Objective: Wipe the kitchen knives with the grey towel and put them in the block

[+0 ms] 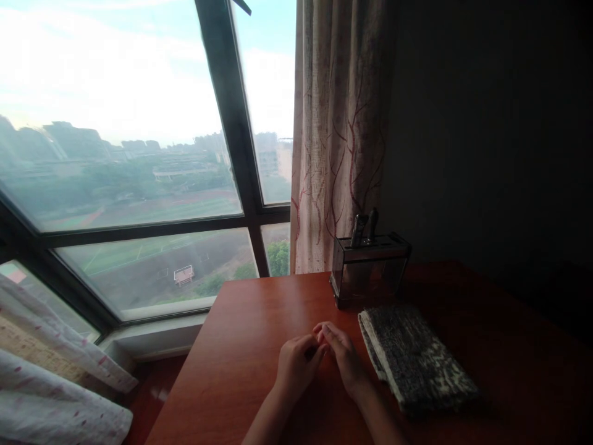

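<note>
My left hand (296, 364) and my right hand (341, 355) meet at the fingertips over the middle of the wooden table (231, 371). The left fingers are curled inward, thumb against them. On the other side, the right fingers bend toward the left ones and touch them. Whether anything small lies between the fingers cannot be made out. Just right of my right hand, and apart from it, lies a folded grey and white cloth (417, 358). Beyond the hands stands a knife block (370, 266) with clear sides and a dark frame, two dark handles sticking up from its top.
A large window (139, 185) with dark frames fills the left, overlooking a sports field. One patterned curtain (338, 136) hangs behind the table; another curtain (60, 383) is at the lower left. The dark wall (472, 136) on the right is in deep shadow.
</note>
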A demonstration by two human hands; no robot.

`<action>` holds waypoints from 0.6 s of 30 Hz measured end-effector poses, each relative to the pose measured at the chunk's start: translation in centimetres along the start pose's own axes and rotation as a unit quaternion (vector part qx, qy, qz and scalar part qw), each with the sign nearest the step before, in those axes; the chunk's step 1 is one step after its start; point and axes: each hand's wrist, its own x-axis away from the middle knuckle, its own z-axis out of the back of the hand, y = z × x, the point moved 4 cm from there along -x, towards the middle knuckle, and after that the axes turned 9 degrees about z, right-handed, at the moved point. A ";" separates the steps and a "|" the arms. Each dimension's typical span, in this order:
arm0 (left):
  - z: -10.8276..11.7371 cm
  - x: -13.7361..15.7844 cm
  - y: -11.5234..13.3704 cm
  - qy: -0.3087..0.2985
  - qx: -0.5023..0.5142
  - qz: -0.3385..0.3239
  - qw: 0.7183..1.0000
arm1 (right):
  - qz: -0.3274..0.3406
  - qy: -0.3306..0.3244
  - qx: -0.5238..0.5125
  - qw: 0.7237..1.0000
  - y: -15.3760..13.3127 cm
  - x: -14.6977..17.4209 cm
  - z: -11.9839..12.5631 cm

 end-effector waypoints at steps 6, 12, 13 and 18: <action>0.1 0.2 0.2 -0.006 -0.034 -0.012 0.999 | 0.008 -0.005 0.029 1.000 0.3 -0.1 0.0; 0.3 0.2 0.4 -0.005 -0.033 -0.016 0.999 | 0.015 -0.011 0.041 0.999 0.5 -0.3 -0.1; 0.3 0.2 0.3 -0.005 -0.035 -0.017 0.999 | 0.015 -0.011 0.042 0.999 0.5 -0.3 -0.1; 0.3 0.3 0.4 -0.004 -0.034 -0.011 0.999 | 0.018 -0.011 0.046 0.999 0.6 -0.4 0.0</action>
